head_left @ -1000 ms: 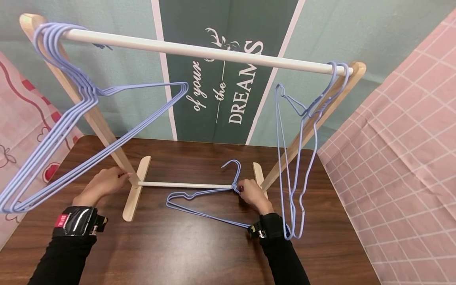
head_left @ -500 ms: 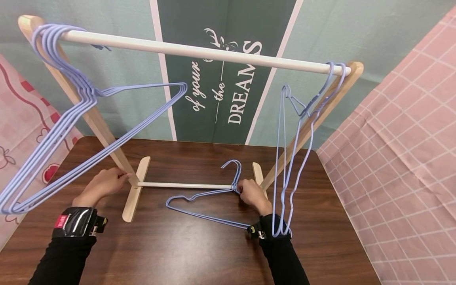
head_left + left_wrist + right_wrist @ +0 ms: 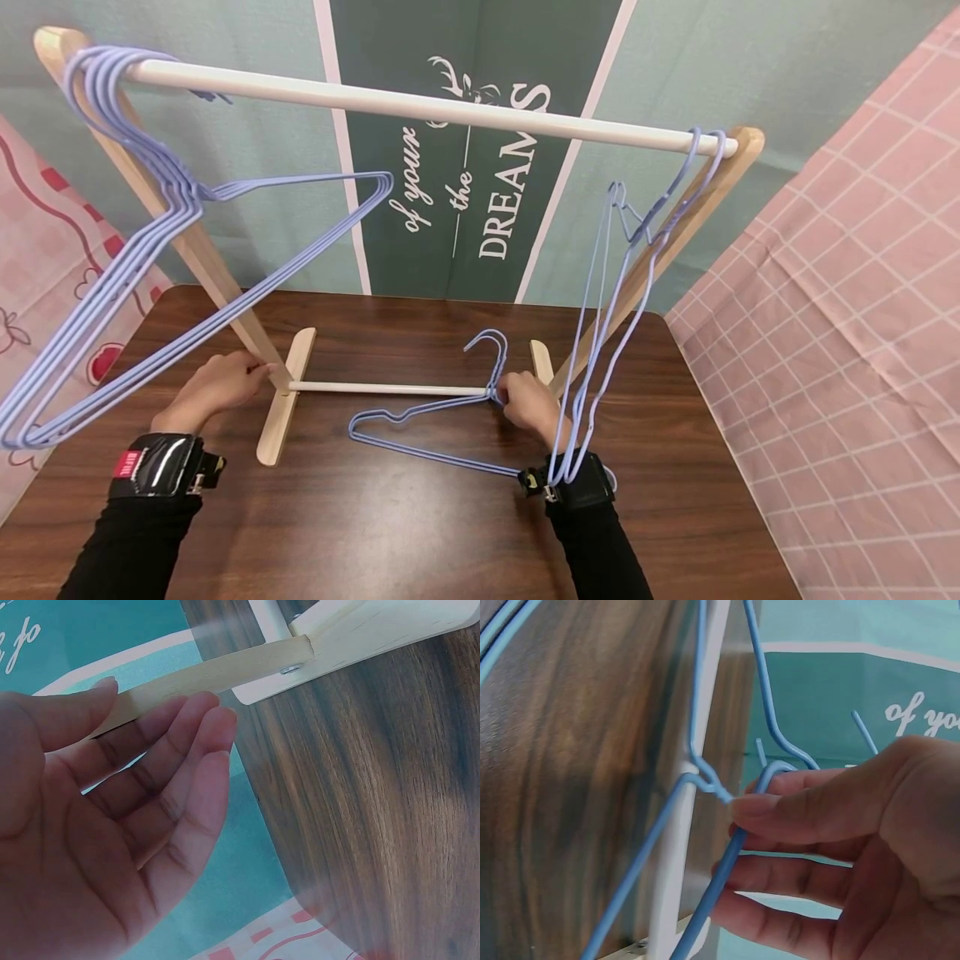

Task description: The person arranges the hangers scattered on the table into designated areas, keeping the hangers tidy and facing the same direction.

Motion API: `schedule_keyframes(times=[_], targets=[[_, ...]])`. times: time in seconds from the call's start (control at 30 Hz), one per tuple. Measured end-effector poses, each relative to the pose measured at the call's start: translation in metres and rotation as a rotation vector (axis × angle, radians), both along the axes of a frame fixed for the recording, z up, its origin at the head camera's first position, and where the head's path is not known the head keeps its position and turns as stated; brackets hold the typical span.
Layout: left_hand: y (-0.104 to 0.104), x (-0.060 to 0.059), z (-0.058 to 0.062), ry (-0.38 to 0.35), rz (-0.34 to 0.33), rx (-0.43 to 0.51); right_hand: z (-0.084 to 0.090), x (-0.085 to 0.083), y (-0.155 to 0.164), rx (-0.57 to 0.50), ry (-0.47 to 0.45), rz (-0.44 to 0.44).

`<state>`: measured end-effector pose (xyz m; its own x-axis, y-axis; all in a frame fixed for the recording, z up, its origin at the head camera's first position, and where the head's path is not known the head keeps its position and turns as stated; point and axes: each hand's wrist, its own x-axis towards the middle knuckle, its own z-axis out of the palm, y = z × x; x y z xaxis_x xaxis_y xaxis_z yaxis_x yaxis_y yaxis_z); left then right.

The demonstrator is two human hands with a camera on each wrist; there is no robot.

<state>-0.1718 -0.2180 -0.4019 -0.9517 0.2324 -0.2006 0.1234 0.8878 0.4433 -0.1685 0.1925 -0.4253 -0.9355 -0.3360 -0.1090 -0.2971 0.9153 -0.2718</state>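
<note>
My left hand [image 3: 221,385] grips the left wooden upright [image 3: 262,346] of a small clothes rack, low down near its foot. In the left wrist view the thumb lies on one side of this upright and the curled fingers pass to the other. My right hand [image 3: 528,404] pinches light-blue coat hangers [image 3: 450,403] at the neck, thumb against fingers [image 3: 780,877]. Their hook ends stick up past the white lower bar [image 3: 390,389], and their long bottom edges run back toward my wrist.
Several blue hangers [image 3: 183,204] hang bunched at the left end of the white top bar [image 3: 420,104]. Two more hangers [image 3: 660,217] dangle at its right end, overlapping my right wrist. The rack stands on a brown wooden table [image 3: 360,533], curtains behind.
The hangers dangling at the right have swung left, their lower ends now across my right wrist. Both hands keep their places and holds.
</note>
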Motion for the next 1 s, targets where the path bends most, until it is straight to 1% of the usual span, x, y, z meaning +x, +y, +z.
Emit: schedule_keyframes(times=[0.23, 0.53, 0.7, 0.87, 1.0], targets=[[0.001, -0.001, 0.001, 0.006, 0.001, 0.000, 0.009, 0.002, -0.003, -0.009, 0.016, 0.046], [0.001, -0.001, 0.002, -0.002, 0.000, -0.004, 0.029, 0.010, -0.010, -0.060, -0.005, 0.094], [0.001, -0.001, 0.001, -0.011, 0.000, -0.001, 0.035, 0.013, -0.011, -0.055, 0.030, 0.122], [0.001, -0.001, 0.002, -0.028, -0.001, 0.003, 0.041, 0.016, -0.011, -0.089, 0.060, 0.178], [0.001, -0.001, 0.001, -0.029, -0.003, 0.005, 0.047, 0.020, -0.010, -0.106, 0.060, 0.211]])
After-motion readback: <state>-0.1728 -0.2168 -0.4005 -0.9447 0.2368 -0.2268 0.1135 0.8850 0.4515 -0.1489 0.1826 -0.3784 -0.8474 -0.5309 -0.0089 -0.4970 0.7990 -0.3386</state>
